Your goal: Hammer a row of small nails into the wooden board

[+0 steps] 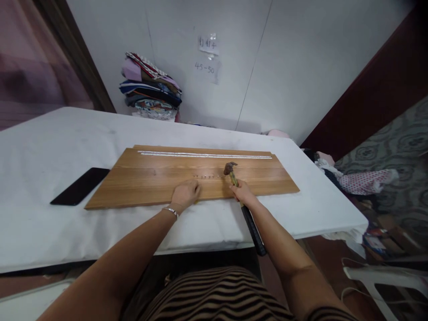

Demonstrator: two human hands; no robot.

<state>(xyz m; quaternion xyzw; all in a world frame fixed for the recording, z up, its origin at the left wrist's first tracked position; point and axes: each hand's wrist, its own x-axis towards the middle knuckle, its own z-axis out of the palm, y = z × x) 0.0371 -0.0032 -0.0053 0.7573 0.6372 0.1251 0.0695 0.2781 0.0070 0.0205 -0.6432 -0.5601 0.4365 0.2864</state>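
Observation:
My right hand (243, 192) is closed around the upper handle of a claw hammer (253, 228). The hammer's rusty head lies over the wooden board (133, 185), and its black grip hangs past the board's front edge. A row of several small nails (205, 177) stands in the middle of the board, just left of the hammer head. Resting at the board's front edge, my left hand (185, 194) has its fingers curled closed near the left end of that row. Whatever it may hold is hidden. Two white measuring strips (203, 155) run along the board's far side.
The board lies on a table with a white cloth (83, 133). A black phone or tablet (80, 186) lies left of the board. Folded clothes (152, 89) are stacked against the wall. A white plastic chair (388, 278) stands at lower right, beside boxes (384, 238).

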